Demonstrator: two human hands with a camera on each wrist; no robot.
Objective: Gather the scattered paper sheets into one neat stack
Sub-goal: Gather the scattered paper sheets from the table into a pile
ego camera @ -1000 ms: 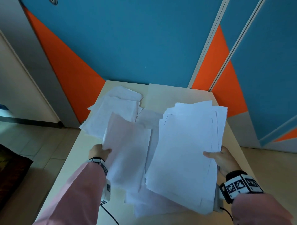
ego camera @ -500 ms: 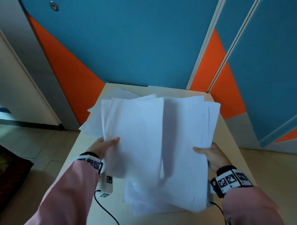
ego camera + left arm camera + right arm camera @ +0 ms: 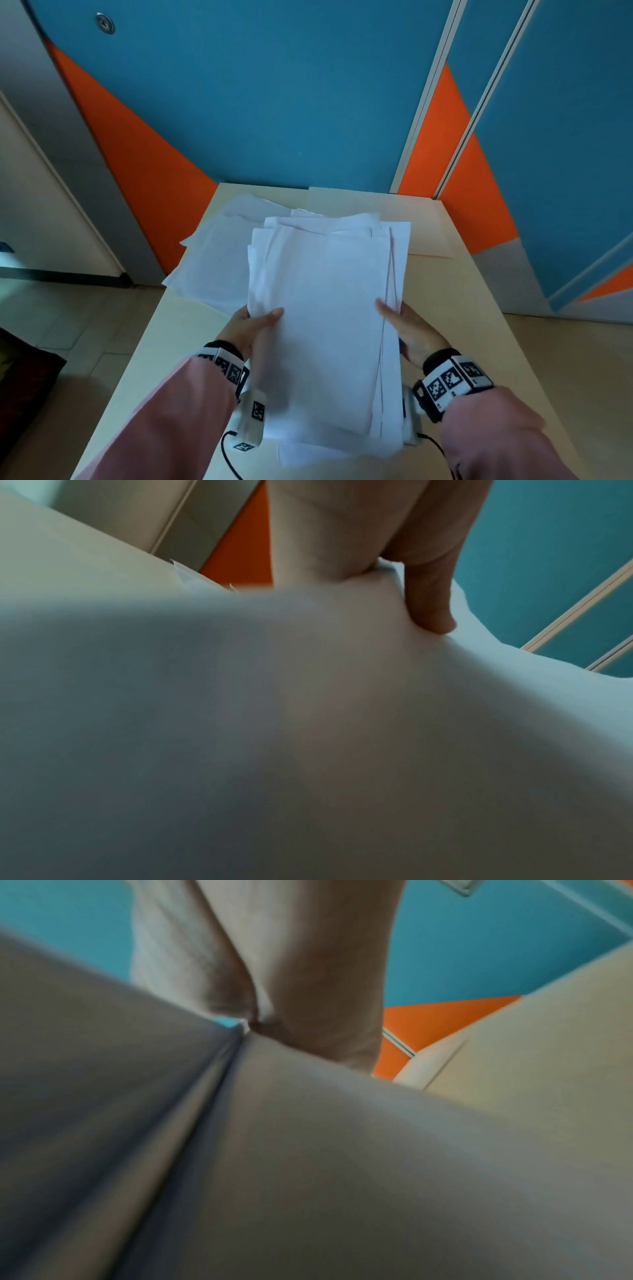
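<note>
Both hands hold one stack (image 3: 325,325) of sheets, lifted just above the table (image 3: 479,308). Left hand (image 3: 251,325) pinches its left long edge, thumb on top; right hand (image 3: 407,329) pinches the right long edge. Stack's long axis runs away from the person, edges uneven at the far end. Loose sheets (image 3: 219,260) lie on the table far-left of the stack, nearer the left hand. One sheet (image 3: 308,455) pokes out underneath. No containers.
</note>
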